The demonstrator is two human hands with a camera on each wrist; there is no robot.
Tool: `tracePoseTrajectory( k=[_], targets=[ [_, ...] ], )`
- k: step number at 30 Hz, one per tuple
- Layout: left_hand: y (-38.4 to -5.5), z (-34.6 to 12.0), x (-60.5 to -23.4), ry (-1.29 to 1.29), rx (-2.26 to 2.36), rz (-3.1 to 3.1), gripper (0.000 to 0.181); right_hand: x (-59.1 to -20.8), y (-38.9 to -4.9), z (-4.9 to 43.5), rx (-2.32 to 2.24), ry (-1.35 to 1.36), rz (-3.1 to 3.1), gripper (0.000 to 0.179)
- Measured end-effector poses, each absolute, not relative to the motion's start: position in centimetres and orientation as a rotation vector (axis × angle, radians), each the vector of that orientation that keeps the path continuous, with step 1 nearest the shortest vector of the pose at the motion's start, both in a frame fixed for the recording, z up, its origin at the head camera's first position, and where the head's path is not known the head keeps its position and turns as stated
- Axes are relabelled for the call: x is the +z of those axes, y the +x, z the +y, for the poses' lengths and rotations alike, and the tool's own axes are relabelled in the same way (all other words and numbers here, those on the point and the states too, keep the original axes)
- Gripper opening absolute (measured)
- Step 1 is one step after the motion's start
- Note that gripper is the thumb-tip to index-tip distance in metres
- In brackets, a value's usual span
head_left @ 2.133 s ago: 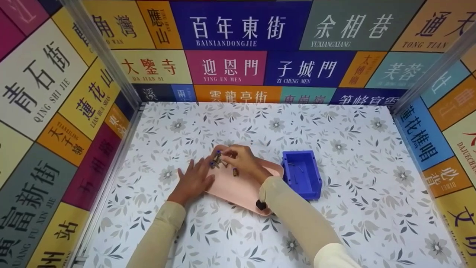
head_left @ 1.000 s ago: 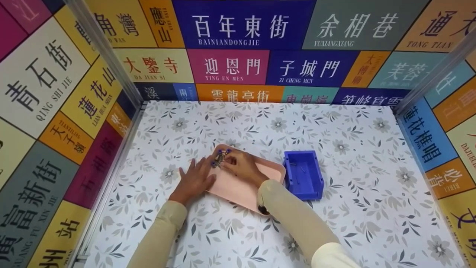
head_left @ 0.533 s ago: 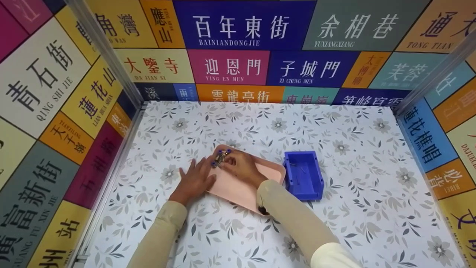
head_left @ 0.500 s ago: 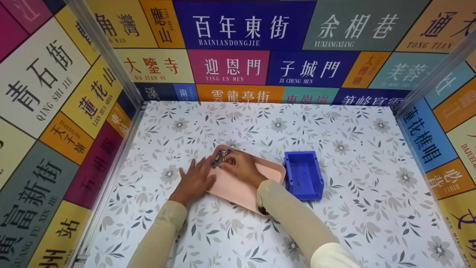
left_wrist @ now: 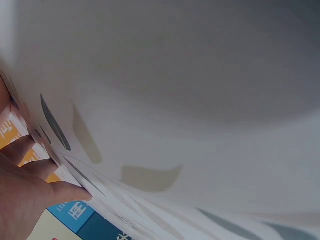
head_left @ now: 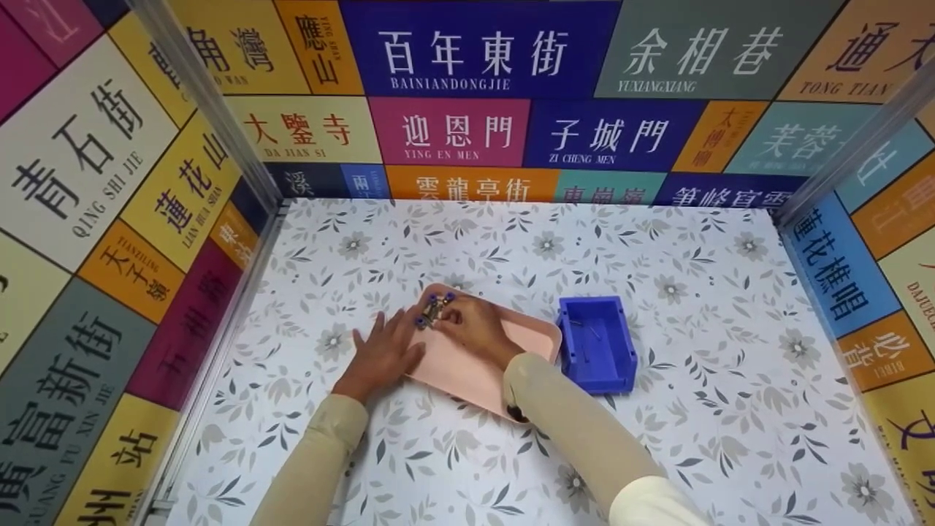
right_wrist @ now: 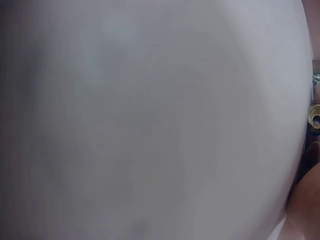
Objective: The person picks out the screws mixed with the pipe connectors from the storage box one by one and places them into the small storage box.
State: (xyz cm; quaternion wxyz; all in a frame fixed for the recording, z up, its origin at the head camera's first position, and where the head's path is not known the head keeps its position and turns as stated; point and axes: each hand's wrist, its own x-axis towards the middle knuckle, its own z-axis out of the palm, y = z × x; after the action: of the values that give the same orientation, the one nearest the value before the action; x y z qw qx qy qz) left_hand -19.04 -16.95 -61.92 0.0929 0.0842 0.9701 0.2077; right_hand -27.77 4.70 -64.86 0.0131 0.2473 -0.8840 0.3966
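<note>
We've got the left hand (head_left: 380,354) lying along the left end of the pink tray (head_left: 453,365). Grip there is spread, fingers straight and apart, thumb overlapping the tray's near edge; we see nothing held in it.

The right hand (head_left: 467,321) is over the tray, fingers bent, tips at a cluster of small metal fittings (head_left: 430,312) with blue ends. Right grip: thumb and fingertips close together, but we can't tell whether they pinch a fitting or only touch one; the hand covers the contact.

Fittings are bunched in the tray's far left corner, between the two hands. Count unclear to us, since they overlap.

A blue bin (head_left: 610,361) stands at the tray's right end, just beside it. A few thin metal pins (head_left: 595,333) lie loose inside, well apart from both hands. Something dark (head_left: 516,413) shows under the right cuff at the tray's near right corner; we can't identify it.

Tray and bin sit on a counter (head_left: 701,256) with a grey floral print. Coloured sign panels (head_left: 475,51) line the back and both sides. Both sleeves (head_left: 303,456) are beige.

Wrist views are mostly pale surface. On the right one we get a brass-coloured ring (right_wrist: 314,116) at the frame edge, near the fingers.
</note>
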Motion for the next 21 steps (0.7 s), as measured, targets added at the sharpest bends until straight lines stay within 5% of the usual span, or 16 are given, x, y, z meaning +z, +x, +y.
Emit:
tracePoseTrajectory(
  k=[21],
  targets=[
    [-19.08,-16.86,-61.76,0.237,0.604,2.866,0.068,-64.20,-27.71,4.82,1.161,0.793,-2.808,0.011]
  ],
)
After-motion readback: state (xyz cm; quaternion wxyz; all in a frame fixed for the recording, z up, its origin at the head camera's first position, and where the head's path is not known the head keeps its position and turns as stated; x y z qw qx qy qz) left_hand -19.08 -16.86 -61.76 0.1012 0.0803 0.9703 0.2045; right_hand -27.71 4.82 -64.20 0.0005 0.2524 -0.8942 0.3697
